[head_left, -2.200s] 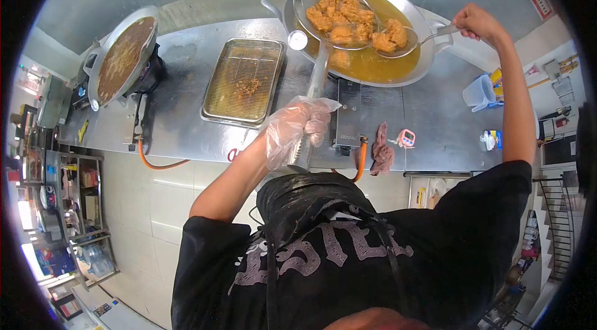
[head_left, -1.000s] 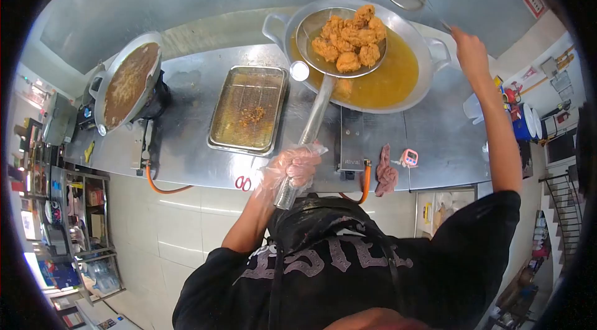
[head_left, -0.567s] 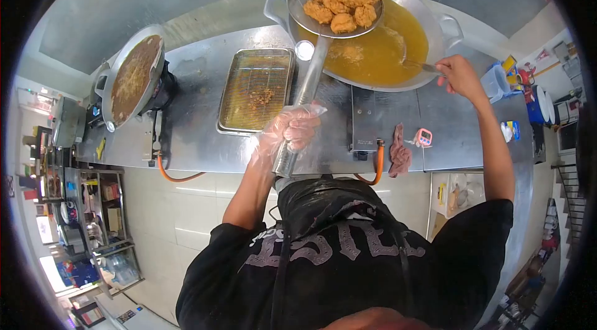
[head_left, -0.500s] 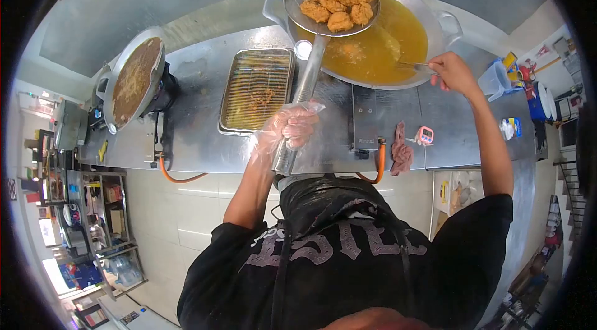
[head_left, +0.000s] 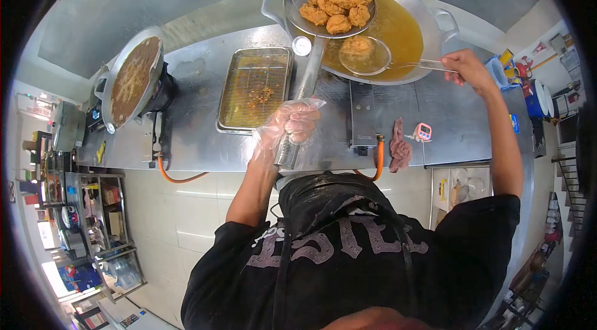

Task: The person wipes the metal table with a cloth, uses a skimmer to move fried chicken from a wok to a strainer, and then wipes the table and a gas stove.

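Strainer (head_left: 319, 30) of fried chicken pieces (head_left: 336, 4) held by gloved left grip (head_left: 293, 123) over wok (head_left: 433, 33) at far edge of worktop (head_left: 193, 112), seemingly for draining; skimmer (head_left: 374, 63) grasped by right grip (head_left: 467, 70), one piece (head_left: 357, 45) within its rim.

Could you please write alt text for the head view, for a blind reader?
A person's gloved left hand holds a large strainer of fried pieces over a pan of oil; the right hand holds a smaller skimmer at another piece.
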{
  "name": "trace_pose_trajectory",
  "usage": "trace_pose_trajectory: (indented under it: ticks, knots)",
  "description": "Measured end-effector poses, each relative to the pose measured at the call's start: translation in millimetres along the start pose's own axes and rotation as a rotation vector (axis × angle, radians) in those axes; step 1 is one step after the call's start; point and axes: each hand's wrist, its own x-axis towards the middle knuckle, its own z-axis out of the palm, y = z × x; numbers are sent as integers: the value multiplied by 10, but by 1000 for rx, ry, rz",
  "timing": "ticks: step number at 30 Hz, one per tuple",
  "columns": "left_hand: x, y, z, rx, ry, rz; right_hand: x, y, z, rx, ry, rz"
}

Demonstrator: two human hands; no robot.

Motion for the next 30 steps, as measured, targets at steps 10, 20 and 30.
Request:
trace_pose_trajectory:
  ticks: [10, 20, 30]
  knots:
    - [125, -192, -15, 143, -18, -2, -400, -916, -902, -376, 109, -71]
    - [86, -494, 275, 171, 45, -19, 653, -1192, -481, -1013, 379, -704]
    - [40, -546, 122, 90, -29, -80, 222, -574, 144, -1364, 590, -630]
